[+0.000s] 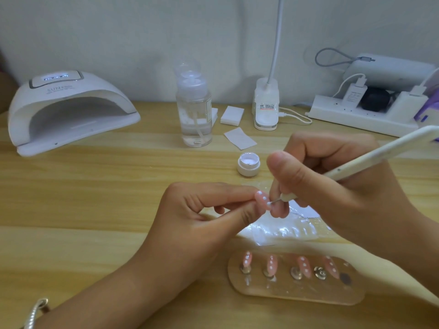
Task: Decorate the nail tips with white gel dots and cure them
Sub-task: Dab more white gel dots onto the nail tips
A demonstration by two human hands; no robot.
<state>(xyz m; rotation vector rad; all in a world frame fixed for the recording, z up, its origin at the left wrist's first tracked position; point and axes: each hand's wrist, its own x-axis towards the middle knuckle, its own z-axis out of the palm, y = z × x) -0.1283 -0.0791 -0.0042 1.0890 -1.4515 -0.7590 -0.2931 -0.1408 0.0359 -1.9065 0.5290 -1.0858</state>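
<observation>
My left hand [204, 210] pinches a pink nail tip [261, 198] between thumb and forefinger; the tip carries white dots. My right hand [332, 181] grips a white dotting pen [370, 157], its thin metal point touching the tip's lower edge. An open white gel pot [248, 164] stands just behind the hands. In front, a clear oval holder [297, 293] carries several pink nail tips [304, 265] with white dots on metal stands. The white curing lamp [69, 110] sits at the far left, its display lit.
A clear pump bottle [194, 110] stands at the back centre with white wipes [240, 137] beside it. A desk lamp base [265, 108] and a power strip [363, 115] with chargers lie at the back right. A shiny plastic sheet [285, 231] lies under my hands.
</observation>
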